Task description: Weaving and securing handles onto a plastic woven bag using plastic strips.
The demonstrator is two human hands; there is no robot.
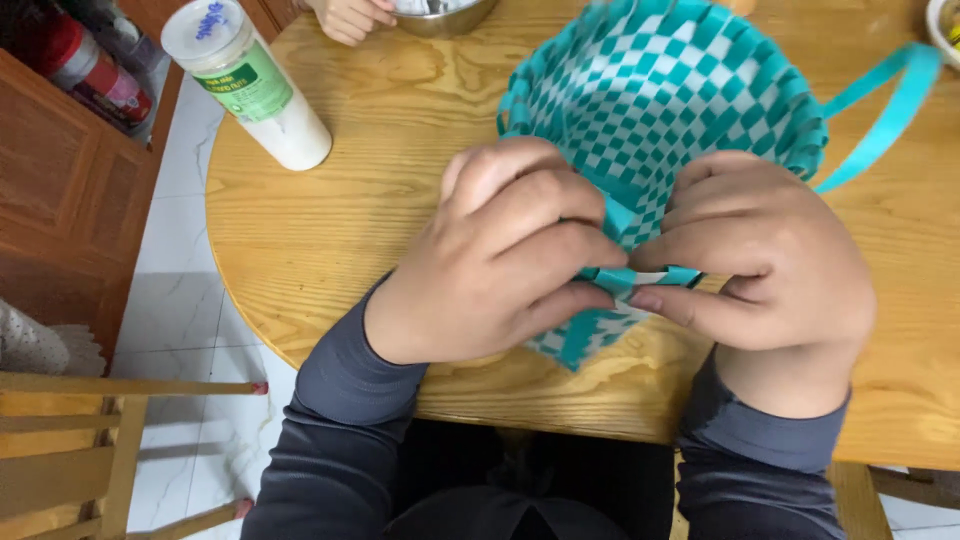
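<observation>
Centre frame, a teal-and-white checkered woven plastic basket [660, 100] lies tipped toward the person, a teal strip [640, 276] (folded flat) pinched between left hand [500, 260] and right hand [770, 260]. It rests on a round wooden table [340, 200]; a white bottle [250, 80] stands upper left.

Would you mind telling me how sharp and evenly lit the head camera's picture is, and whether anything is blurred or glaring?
In the head view the light is soft and even; the left hand and right hand on the teal woven basket are slightly soft, faint shadows lie under them on the wooden table, and the white bottle shows no harsh glare.
</observation>
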